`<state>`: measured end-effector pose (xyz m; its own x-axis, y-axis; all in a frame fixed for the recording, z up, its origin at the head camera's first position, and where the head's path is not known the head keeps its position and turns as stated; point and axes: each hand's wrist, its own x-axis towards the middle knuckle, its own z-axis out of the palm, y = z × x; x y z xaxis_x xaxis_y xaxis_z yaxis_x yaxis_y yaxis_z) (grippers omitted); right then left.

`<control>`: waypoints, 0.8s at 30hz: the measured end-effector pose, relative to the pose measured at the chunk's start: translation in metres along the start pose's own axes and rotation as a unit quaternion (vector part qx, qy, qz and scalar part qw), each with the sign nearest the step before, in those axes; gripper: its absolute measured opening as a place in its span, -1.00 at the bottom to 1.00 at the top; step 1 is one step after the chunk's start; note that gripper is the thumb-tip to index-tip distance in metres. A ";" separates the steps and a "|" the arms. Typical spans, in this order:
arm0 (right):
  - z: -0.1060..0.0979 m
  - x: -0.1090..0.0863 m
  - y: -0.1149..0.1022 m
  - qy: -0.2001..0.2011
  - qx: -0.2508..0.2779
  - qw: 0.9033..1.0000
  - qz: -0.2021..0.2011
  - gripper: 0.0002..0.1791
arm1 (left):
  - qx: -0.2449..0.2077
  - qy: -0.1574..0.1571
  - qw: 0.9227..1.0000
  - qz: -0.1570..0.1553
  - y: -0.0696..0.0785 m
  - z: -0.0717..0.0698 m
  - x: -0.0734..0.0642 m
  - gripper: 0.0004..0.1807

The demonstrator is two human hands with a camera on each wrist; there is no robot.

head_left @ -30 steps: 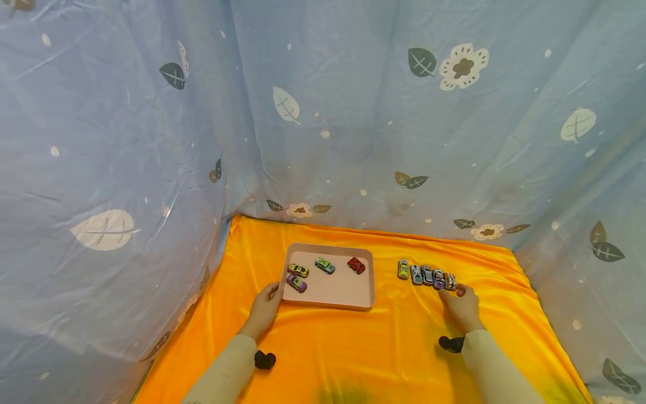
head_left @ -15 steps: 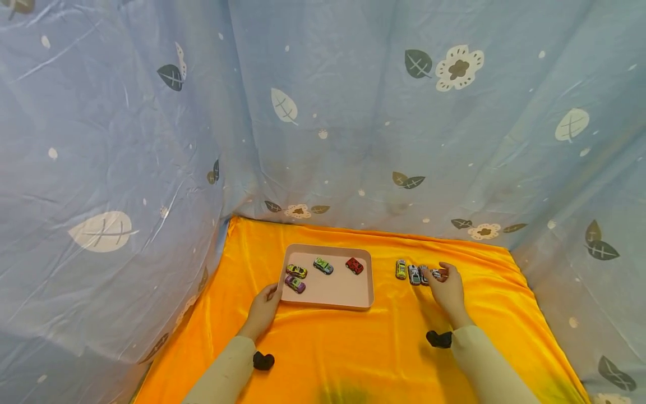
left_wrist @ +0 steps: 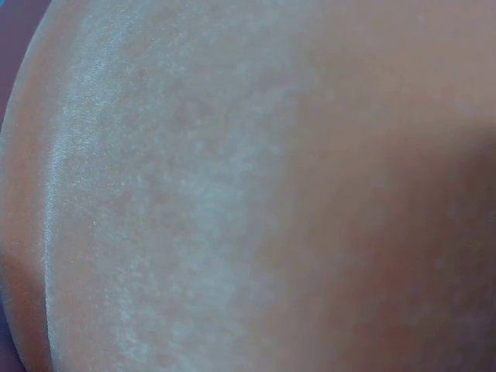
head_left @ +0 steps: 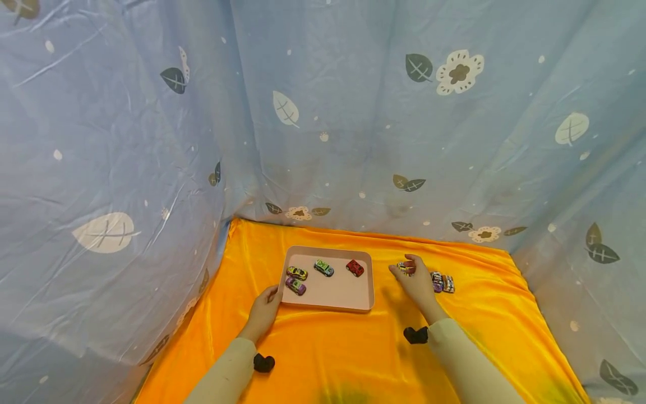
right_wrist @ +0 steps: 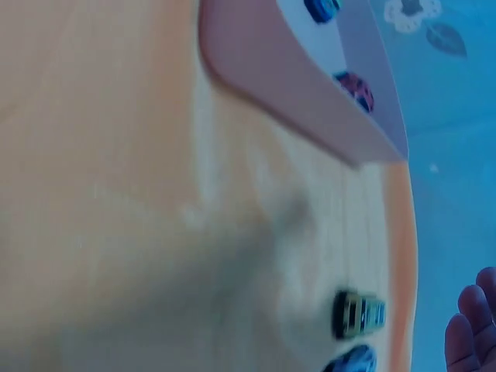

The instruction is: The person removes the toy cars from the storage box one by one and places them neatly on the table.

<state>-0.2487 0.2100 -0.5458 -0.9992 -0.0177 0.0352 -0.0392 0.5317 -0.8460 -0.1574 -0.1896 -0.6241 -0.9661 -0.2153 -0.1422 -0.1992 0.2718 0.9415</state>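
In the head view a shallow pink tray (head_left: pixel 328 307) bears several toy cars. Inside lie a yellow one (head_left: pixel 297 273), a purple one (head_left: pixel 295 286), a green one (head_left: pixel 323 267) and a red one (head_left: pixel 355 268). My left hand (head_left: pixel 263 314) holds the tray at its left side; the left wrist view is blurred and filled by skin and cloth. My right hand (head_left: pixel 420 287) hovers over a row of toy cars, thumb and fingers apart. A yellow toy car (head_left: pixel 404 268) shows between them; in the right wrist view fingers (right_wrist: pixel 473 329) stand apart from that car.
Right of my right hand, a purple-and-white toy car (head_left: pixel 437 281) and an orange-and-white one (head_left: pixel 448 283) stand side by side. Orange cloth (head_left: pixel 348 348) covers the surface. A blue patterned curtain (head_left: pixel 343 140) hangs behind and at both sides.
My right hand has moved left along the row, from the orange-and-white toy car to over the yellow one. The two right-hand cars show again. My left hand stays at the tray.
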 end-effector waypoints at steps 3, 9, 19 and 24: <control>0.010 0.001 -0.007 -0.007 0.001 1.000 -0.009 -0.12 | 0.002 -0.002 1.000 0.003 0.000 -0.001 0.000 -0.44; 0.031 0.002 -0.018 -0.022 -0.012 1.000 -0.017 -0.11 | -0.002 -0.006 1.000 0.002 0.003 -0.001 -0.003 -0.47; 0.057 0.005 -0.035 -0.042 -0.010 0.998 -0.036 -0.20 | -0.004 -0.002 1.000 0.003 0.004 -0.002 -0.003 -0.48; 0.067 0.010 -0.036 -0.056 -0.005 0.998 -0.037 -0.22 | -0.004 -0.004 1.000 0.000 0.002 0.000 -0.002 -0.49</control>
<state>-0.2575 0.1334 -0.5506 -0.9878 -0.1509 0.0380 -0.1137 0.5335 -0.8381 -0.1556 -0.1886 -0.6218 -0.9675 -0.2083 -0.1435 -0.1968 0.2636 0.9443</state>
